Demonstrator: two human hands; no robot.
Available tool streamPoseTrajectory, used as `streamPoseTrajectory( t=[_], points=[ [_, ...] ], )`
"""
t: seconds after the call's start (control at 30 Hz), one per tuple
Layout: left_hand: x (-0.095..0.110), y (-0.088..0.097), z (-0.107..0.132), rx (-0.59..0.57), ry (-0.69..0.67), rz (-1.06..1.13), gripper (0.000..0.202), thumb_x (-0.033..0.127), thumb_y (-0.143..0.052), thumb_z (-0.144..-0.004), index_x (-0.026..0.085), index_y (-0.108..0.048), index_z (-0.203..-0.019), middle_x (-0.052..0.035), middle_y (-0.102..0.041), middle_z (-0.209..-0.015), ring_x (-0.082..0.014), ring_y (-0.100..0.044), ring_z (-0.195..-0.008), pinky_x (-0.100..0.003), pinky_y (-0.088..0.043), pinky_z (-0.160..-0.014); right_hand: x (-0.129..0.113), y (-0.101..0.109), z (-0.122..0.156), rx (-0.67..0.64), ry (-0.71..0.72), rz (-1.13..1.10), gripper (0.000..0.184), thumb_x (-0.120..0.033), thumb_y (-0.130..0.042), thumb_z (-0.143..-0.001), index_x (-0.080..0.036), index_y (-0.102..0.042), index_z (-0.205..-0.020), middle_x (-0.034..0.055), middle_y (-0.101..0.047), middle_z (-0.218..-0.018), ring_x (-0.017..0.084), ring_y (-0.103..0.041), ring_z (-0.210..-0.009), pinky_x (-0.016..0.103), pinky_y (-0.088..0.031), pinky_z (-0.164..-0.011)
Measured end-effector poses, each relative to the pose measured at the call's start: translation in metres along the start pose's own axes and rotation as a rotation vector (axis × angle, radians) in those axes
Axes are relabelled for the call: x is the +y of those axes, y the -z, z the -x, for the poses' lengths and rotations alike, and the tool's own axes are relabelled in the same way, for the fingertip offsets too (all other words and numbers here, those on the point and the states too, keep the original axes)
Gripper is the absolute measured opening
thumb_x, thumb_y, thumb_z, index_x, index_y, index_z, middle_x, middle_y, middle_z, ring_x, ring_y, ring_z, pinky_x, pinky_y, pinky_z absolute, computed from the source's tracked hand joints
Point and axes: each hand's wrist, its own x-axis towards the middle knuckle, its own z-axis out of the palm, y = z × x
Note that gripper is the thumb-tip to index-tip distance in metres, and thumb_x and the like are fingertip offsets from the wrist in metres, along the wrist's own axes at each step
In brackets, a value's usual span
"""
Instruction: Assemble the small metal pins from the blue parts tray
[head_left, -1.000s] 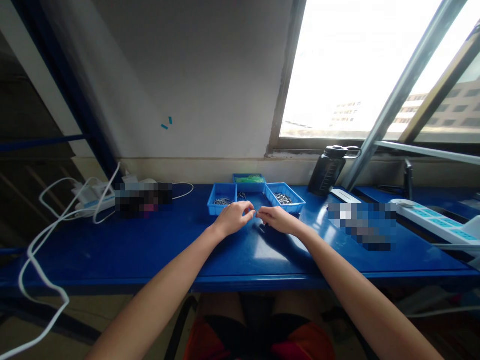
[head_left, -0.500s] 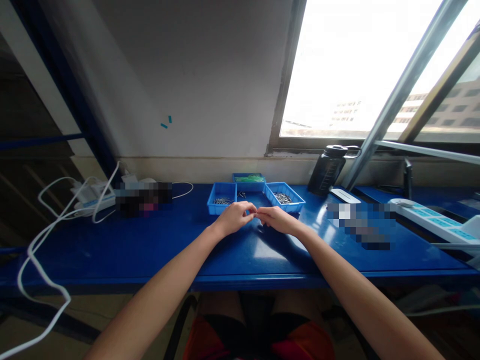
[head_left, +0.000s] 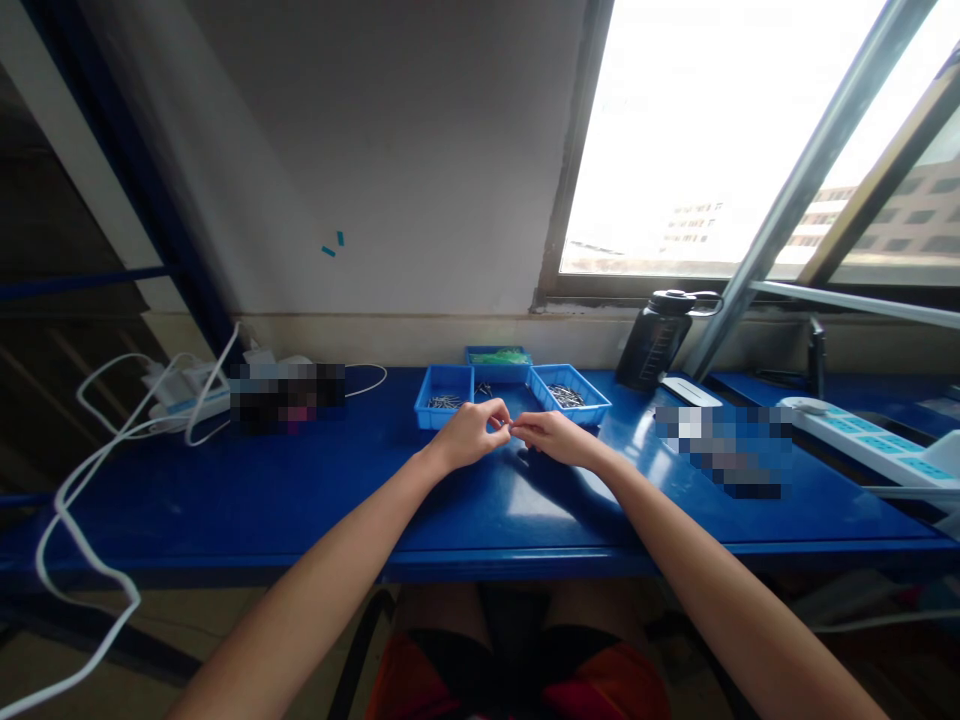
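Note:
My left hand (head_left: 474, 433) and my right hand (head_left: 551, 436) meet fingertip to fingertip above the blue table (head_left: 480, 510). Each is closed in a pinch; whatever sits between the fingers is too small to make out. Just beyond my left hand stands a blue bin (head_left: 444, 385) holding small metal pieces (head_left: 444, 402). Past my right hand, a second blue bin (head_left: 598, 404) contains more thin metal pieces (head_left: 565, 396). A few dark metal bits (head_left: 484, 389) lie on the table between these bins.
A blue bin (head_left: 498, 350) with green contents stands at the back by the wall. To the right are a black bottle (head_left: 655, 340), a white flat device (head_left: 690, 391) and a power strip (head_left: 870, 440). White cables (head_left: 67, 510) loop at the left. Pixelated patches hide items on both sides.
Both hands keep almost the same place. The left fingertips have shifted very slightly, leaving a rounder opening between thumb and forefinger. The bins have not moved.

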Motion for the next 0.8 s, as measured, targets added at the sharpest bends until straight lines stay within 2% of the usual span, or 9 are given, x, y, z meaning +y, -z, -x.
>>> streamPoseTrajectory(
  t=[0.1, 0.2, 0.4, 0.6, 0.8],
  points=[
    [-0.0012, -0.0007, 0.0003, -0.025, 0.012, -0.086, 0.011, 0.024, -0.05, -0.073, 0.018, -0.056, -0.079, 0.0012, -0.061, -0.071, -0.0114, -0.056, -0.064, -0.021, -0.043, -0.061, -0.0004, 0.0032, 0.0008, 0.005, 0.015, 0.014, 0.03, -0.041, -0.045, -0.08, -0.016, -0.06, -0.087, -0.0003, -0.055, -0.059, 0.01, -0.047, -0.053, 0.02, -0.035, -0.051],
    [-0.0038, -0.0015, 0.0, -0.052, -0.01, -0.159, 0.013, 0.026, -0.049, -0.075, 0.018, -0.058, -0.08, 0.0, -0.06, -0.074, -0.0118, -0.054, -0.066, -0.021, -0.041, -0.059, -0.0017, 0.0056, 0.0015, 0.01, 0.024, -0.009, 0.032, -0.041, -0.044, -0.08, -0.016, -0.06, -0.09, -0.0002, -0.055, -0.059, 0.01, -0.048, -0.054, 0.02, -0.035, -0.051],
    [-0.0083, -0.0041, -0.001, -0.104, -0.036, -0.212, 0.017, 0.028, -0.048, -0.077, 0.019, -0.061, -0.082, -0.0011, -0.061, -0.08, -0.0125, -0.054, -0.07, -0.021, -0.039, -0.06, 0.0018, 0.0023, 0.0009, -0.01, 0.004, -0.06, 0.031, -0.041, -0.043, -0.081, -0.015, -0.06, -0.083, 0.0021, -0.059, -0.064, 0.011, -0.052, -0.056, 0.021, -0.039, -0.053],
    [-0.0085, -0.0043, -0.0009, -0.11, 0.053, -0.197, 0.023, 0.034, -0.047, -0.078, 0.018, -0.062, -0.084, -0.0018, -0.063, -0.076, -0.0135, -0.056, -0.068, -0.021, -0.039, -0.058, 0.0055, 0.0031, -0.0006, 0.028, -0.017, -0.026, 0.028, -0.036, -0.042, -0.082, -0.015, -0.06, -0.083, 0.0024, -0.06, -0.064, 0.011, -0.053, -0.057, 0.022, -0.04, -0.054],
    [-0.0058, -0.0009, 0.0002, -0.097, 0.069, -0.205, 0.026, 0.034, -0.042, -0.08, 0.018, -0.063, -0.085, -0.0021, -0.063, -0.074, -0.0138, -0.056, -0.066, -0.022, -0.038, -0.056, 0.0072, 0.006, -0.0011, 0.076, -0.037, 0.044, 0.027, -0.035, -0.043, -0.081, -0.016, -0.062, -0.084, 0.0024, -0.06, -0.063, 0.011, -0.052, -0.056, 0.022, -0.039, -0.054]
  ],
)
